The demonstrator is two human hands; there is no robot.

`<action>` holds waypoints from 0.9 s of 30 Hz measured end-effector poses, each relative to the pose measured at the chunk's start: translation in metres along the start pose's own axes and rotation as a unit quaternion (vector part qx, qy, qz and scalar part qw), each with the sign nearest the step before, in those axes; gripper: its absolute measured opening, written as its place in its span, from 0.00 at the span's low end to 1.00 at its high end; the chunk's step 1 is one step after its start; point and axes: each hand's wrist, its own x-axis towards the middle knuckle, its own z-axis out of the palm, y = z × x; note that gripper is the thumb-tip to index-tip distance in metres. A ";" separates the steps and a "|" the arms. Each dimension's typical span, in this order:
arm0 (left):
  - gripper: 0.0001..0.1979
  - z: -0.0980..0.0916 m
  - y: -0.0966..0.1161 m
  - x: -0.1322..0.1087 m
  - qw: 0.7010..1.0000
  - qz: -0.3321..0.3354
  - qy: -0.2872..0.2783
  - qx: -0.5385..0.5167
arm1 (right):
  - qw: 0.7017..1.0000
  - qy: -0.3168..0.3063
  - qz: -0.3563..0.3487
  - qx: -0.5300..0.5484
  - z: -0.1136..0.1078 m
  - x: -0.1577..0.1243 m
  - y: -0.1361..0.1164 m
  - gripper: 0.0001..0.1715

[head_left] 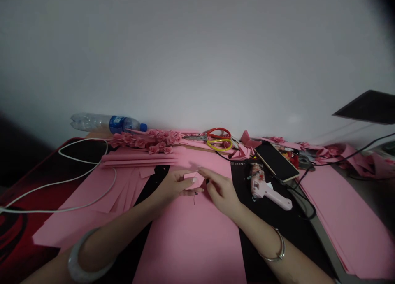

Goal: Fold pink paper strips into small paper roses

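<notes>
Over pink paper (188,247), left hand (173,186), right hand (220,191), pinching a seemingly folded scrap (194,180)

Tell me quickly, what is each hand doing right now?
Left hand: closed, pinching a small folded piece of pink paper.
Right hand: half closed, fingers at the paper's edge; grip unclear.

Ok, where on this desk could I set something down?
The pink sheet nearest you has open paper, and there's a narrow strip of black mat between your right hand and the glue gun. The back is crowded: paper flowers, scissors, phone.
</notes>
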 end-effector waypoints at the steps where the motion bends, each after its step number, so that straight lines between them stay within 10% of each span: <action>1: 0.16 0.001 0.000 0.000 1.000 -0.001 0.001 0.008 | 0.999 0.015 0.030 0.025 0.000 0.001 0.000 0.23; 5: 0.14 0.003 -0.003 0.001 0.998 0.006 -0.032 0.050 | 0.992 0.002 0.111 0.064 -0.001 0.005 0.001 0.07; 12: 0.07 0.003 -0.005 0.000 0.990 0.000 -0.076 0.120 | 0.985 -0.113 0.105 0.076 -0.002 0.007 0.001 0.18; 27: 0.09 0.001 -0.002 -0.002 0.989 0.008 -0.076 0.128 | 0.970 -0.124 0.143 0.155 -0.004 0.010 0.005 0.26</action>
